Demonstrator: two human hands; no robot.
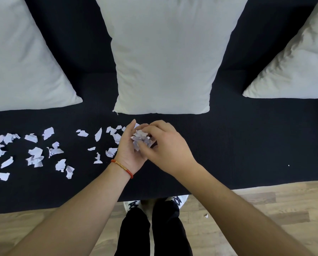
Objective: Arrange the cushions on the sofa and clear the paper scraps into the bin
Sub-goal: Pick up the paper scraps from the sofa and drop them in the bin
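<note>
Three plump white fabric cushions (163, 58) stand along the dark sofa (247, 137); the left hand (129, 146) cups a wad of torn white paper scraps (141, 139), the right hand (165, 145) pinching it. Many scraps (34, 154) remain; no bin visible.

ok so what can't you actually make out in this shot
- Bin: not in the head view at all, so where it stands is unknown.
- Left cushion and right cushion: cut off by the frame edges.
- Scraps held between left hand and right hand: count hidden by the fingers.
- Shoes: mostly hidden under the sofa.
</note>
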